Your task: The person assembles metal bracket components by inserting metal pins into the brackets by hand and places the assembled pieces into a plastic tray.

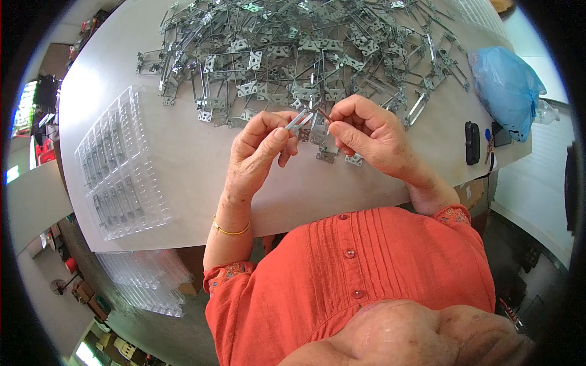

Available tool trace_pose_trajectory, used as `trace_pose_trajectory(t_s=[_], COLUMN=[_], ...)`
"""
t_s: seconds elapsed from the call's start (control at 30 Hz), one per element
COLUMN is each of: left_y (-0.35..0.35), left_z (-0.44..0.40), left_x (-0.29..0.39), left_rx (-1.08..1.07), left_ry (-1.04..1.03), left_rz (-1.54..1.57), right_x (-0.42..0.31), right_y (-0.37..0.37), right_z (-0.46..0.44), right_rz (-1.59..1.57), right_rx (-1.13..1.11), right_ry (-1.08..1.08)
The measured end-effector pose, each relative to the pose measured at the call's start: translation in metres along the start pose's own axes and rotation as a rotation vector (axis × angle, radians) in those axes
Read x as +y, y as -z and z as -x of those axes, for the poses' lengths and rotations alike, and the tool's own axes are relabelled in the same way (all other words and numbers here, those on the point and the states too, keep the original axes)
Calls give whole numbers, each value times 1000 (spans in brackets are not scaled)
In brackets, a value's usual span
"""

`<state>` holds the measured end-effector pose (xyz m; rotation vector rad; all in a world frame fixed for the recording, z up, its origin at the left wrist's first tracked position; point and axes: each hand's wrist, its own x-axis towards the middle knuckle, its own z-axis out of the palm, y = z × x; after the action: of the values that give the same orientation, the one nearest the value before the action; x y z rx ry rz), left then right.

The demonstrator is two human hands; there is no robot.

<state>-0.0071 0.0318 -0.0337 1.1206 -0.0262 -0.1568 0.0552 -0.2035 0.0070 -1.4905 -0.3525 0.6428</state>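
Observation:
My left hand (pixel 259 143) is closed, pinching a narrow shiny metal strip (pixel 296 119) between thumb and fingers. Facing it, my right hand (pixel 371 135) is closed too, with thumb and forefinger on the end of a thin, darker brownish piece (pixel 325 114). The inner ends of the two pieces meet or overlap between my hands; I cannot tell whether they are joined. Just beyond my fingers spreads a large tangled heap of metal brackets with rods (pixel 287 58). A few loose bracket plates (pixel 325 156) lie on the table close below my hands.
A clear plastic tray (pixel 160 201) with rows of metal parts lies on the table (pixel 201 183) at left. More clear trays (pixel 143 280) are stacked below the table edge. A blue plastic bag (pixel 506 88), a black case (pixel 472 143) and scissors (pixel 489 146) are at right.

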Motion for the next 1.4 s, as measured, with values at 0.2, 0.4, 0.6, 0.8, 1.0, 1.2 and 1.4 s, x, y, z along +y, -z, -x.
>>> trace_pose_trajectory(t_s=[0.2,0.4,0.6,0.8,1.0,1.2,1.4], left_y=[6,5,-2,1,-7,-11,-5], left_z=[0,2,2,3,1,1,5], left_x=[-2,1,2,-1,8,10,3], left_rx=[-22,-32,-58,-87,-149,-189,-137], left_ry=[-46,-48,-122,-118,-175,-153,-60], left_rz=[-131,-207,-341,-445,-627,-664,-257], right_x=[0,1,-3,1,-4,2,3], right_y=[1,1,5,8,6,4,8], right_z=[-1,-1,-2,-5,-4,1,0], right_rz=[-2,15,-44,-115,-40,410,197], right_rx=[1,20,-31,-85,-15,115,218], right_ry=[-44,-23,-25,-96,-144,132,157])
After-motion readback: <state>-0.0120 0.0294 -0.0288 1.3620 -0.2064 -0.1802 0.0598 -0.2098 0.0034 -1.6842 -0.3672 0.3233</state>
